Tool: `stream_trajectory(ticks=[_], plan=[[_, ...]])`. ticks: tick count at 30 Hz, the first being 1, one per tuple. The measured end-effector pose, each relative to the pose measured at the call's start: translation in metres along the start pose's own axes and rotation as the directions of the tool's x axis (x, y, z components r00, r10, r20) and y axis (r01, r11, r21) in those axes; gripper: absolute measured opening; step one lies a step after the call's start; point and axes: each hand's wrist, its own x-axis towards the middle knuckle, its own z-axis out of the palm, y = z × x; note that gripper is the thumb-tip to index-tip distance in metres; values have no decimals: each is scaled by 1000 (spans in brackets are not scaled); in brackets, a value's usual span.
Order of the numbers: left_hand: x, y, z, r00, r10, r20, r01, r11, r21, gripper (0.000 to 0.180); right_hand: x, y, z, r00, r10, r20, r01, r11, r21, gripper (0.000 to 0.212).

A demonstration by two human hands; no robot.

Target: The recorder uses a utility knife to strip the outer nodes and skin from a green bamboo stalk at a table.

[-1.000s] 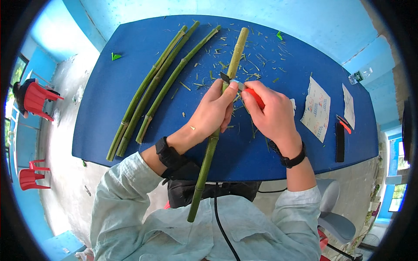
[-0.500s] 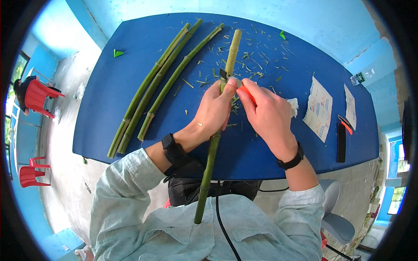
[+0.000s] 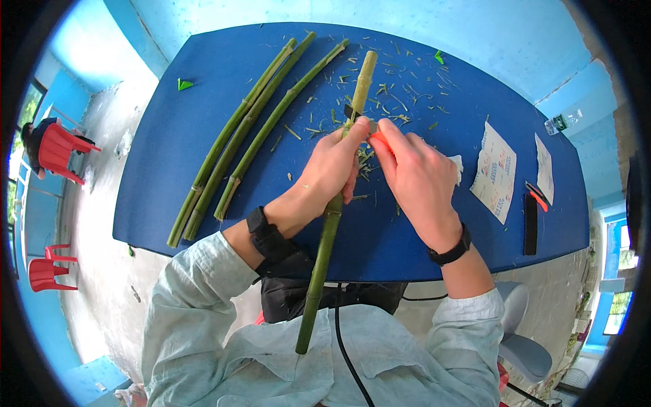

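Observation:
My left hand (image 3: pixel 332 165) is closed around a long green jointed stalk (image 3: pixel 317 271), which looks like bamboo or cane. Its far part (image 3: pixel 365 78) is stripped to pale yellow-green; its near end rests against my shirt. An orange-handled utility knife (image 3: pixel 378 138) is in my closed right hand (image 3: pixel 419 183), with its dark blade lying across the stalk where the green skin begins. My left thumb presses near the back of the blade. Most of the knife handle is hidden by my fingers.
Several uncut green stalks (image 3: pixel 244 136) lie on the left of the blue table (image 3: pixel 156 169). Peelings (image 3: pixel 400 102) are scattered beyond my hands. To the right are torn printed paper (image 3: pixel 494 173), an orange-and-black cutter (image 3: pixel 538 195), a black strip (image 3: pixel 530 225) and a plastic bottle (image 3: pixel 557 125).
The stalk's near end has shifted slightly left and toward me, and its far tip has come a little nearer. Both hands keep their grip, the blade still at nearly the same spot.

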Motion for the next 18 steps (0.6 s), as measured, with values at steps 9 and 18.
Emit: stream_trajectory(ticks=[9,18], plan=[[1,7,-10,992,-96,79,99,995,-25,64,-1,3,2,1000,14,13,-15,998,68,22],[-1,-3,3,999,42,17,-42,999,-30,56,1,17,7,962,167,214,-240,894,379,23]])
